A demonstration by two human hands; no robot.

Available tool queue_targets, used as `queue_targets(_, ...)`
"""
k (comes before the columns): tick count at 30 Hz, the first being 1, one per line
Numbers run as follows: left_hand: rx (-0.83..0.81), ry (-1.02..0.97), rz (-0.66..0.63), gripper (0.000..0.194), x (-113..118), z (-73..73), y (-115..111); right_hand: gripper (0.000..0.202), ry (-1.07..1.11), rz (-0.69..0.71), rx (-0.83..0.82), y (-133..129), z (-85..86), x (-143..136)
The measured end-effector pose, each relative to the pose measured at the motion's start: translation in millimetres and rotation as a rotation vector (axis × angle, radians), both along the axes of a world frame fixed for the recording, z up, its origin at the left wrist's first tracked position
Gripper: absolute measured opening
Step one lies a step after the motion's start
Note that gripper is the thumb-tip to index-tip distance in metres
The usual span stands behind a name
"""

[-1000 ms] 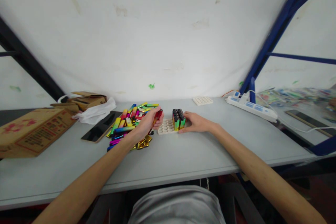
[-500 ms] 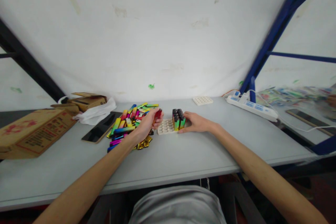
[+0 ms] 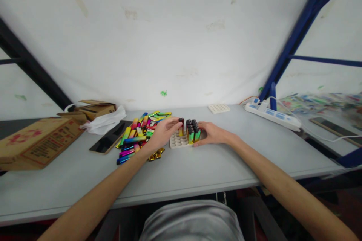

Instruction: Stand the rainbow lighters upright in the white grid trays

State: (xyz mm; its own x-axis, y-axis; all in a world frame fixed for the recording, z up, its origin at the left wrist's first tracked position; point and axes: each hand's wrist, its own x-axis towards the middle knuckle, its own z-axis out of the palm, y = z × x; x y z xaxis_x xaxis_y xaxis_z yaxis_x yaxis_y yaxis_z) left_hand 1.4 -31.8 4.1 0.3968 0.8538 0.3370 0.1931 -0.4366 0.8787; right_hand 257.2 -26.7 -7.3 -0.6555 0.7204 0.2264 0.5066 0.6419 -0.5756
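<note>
Nearest, the person's forearms reach in from the lower corners over the gray table (image 3: 209, 169), whose front edge runs beneath them, with bare surface between the arms and on both outer sides. Farther in, the left hand (image 3: 164, 131) pinches an upright red-and-yellow lighter (image 3: 181, 128) over the back of the white holed tray (image 3: 178, 142), just right of the lighter pile (image 3: 135, 135), while the right hand (image 3: 210, 133), thumb and fingers parted, cups the right side of the standing lighters (image 3: 193, 131). Beyond, open tabletop reaches a second tray (image 3: 218, 108) near the wall (image 3: 186, 45).
</note>
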Motion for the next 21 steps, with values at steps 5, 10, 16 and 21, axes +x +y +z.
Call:
queue_targets(5, 0.021, 0.058, 0.026, 0.036, -3, -5.8, 3, 0.065, -0.025, 0.023, 0.007, 1, 0.4, 0)
queue_targets(10, 0.078, 0.166, 0.017, 0.031, -1, -3.8, 2, 0.064, -0.032, 0.028, 0.013, 1, 0.3, 0)
queue_targets(16, 0.228, 0.468, 0.085, 0.034, -3, 2.2, 1, 0.064, -0.029, 0.028, 0.016, 0, 1.6, 1)
queue_targets(21, 0.343, 0.534, 0.135, 0.047, -25, 9.1, 11, 0.064, -0.023, 0.008, 0.005, -3, 3.5, 0)
